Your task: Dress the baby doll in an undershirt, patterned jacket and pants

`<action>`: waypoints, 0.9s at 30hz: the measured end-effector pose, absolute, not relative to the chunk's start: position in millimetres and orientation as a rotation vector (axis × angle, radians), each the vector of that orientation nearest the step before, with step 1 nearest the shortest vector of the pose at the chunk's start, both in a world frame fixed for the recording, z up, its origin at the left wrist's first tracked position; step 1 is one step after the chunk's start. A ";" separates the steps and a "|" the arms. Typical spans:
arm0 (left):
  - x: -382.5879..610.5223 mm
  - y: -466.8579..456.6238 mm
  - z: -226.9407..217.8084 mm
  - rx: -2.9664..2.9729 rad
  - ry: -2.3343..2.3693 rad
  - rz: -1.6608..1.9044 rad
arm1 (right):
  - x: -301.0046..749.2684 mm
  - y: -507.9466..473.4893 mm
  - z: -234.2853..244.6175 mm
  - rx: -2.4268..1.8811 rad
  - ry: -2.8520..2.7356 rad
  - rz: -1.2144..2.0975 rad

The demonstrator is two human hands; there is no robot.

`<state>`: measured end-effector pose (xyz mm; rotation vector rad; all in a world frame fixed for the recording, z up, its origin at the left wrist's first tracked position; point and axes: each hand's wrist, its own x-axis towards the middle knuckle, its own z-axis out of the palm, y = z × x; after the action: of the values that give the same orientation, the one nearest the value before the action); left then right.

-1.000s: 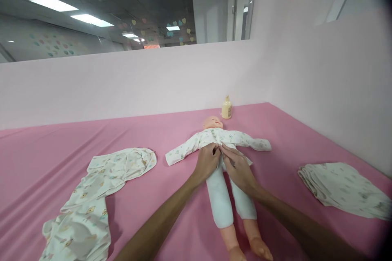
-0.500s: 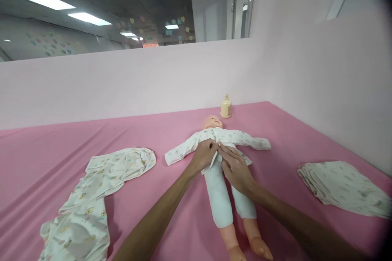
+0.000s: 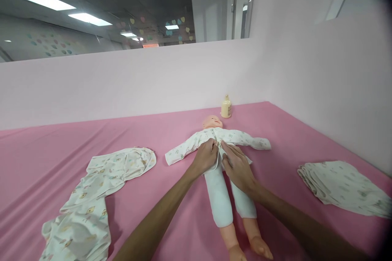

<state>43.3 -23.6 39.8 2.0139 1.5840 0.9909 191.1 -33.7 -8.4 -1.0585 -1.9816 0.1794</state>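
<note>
A baby doll [image 3: 218, 208] lies on its back, head away from me, bare feet towards me. It wears a white printed baby shirt [image 3: 237, 136] with both sleeves spread out. My left hand [image 3: 206, 155] is closed on the shirt's front edge at the doll's belly. Close beside it, my right hand [image 3: 237, 167] has its thumb and fingertips on the same front opening, pinching the cloth. The fingertips hide whatever fastening may be there. White cloth covers the doll's upper legs.
Printed baby clothes [image 3: 101, 187] lie spread out at the left. On the right is a folded printed cloth [image 3: 343, 187]. A pale yellow bottle [image 3: 226, 108] stands behind the doll's head, by the wall. A pink sheet [image 3: 171, 216] covers the surface.
My right hand's fingers have shifted slightly on the shirt front and look straighter. My left hand has turned a little, still at the same edge. The doll has stayed put.
</note>
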 end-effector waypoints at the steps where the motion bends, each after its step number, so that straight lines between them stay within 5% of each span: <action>1: 43.8 -23.7 39.2 2.026 1.592 0.988 | 191.1 -34.1 -8.1 -1.057 -1.976 0.169; 27: 45.1 -20.5 32.7 2.003 1.624 1.029 | 189.8 -35.2 -16.0 -1.108 -2.123 0.097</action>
<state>45.1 -20.5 32.7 2.0033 1.6239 1.0292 189.8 -35.2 -16.0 -1.1082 -2.1226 0.0970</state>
